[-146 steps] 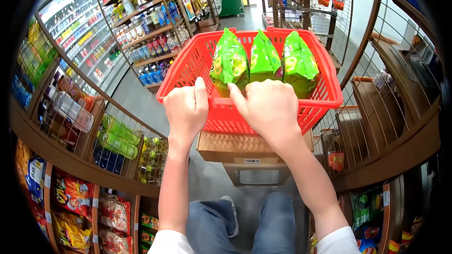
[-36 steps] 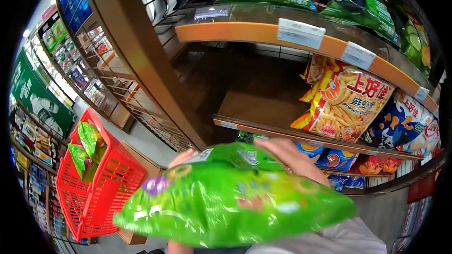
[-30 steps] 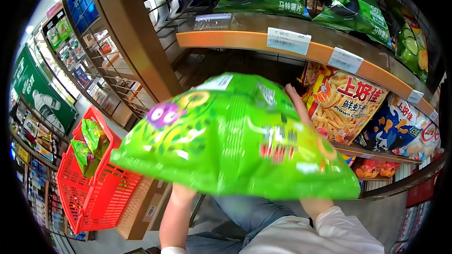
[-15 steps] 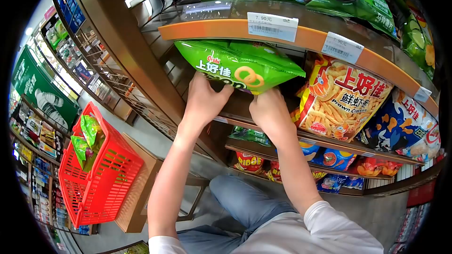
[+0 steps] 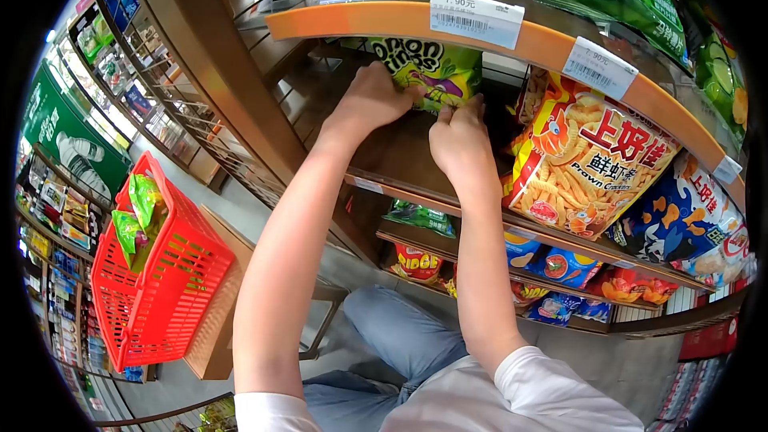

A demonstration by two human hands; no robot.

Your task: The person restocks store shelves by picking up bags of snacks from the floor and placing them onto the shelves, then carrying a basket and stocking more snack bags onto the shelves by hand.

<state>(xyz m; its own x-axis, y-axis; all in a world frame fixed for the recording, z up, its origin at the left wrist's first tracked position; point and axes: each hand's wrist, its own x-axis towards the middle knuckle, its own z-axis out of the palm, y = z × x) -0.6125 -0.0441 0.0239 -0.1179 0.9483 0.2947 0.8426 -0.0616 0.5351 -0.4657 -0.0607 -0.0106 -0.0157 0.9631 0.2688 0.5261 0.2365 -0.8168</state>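
Shelf bay (image 5: 400,156) lay under both your hands, the prawn cracker bag (image 5: 588,168) just right of them. The green onion-ring bag (image 5: 428,72) stood upright between them: left hand (image 5: 372,100) closed on its left edge, right hand (image 5: 456,140) pinching its lower corner (grip best kept light, seating the base flat).
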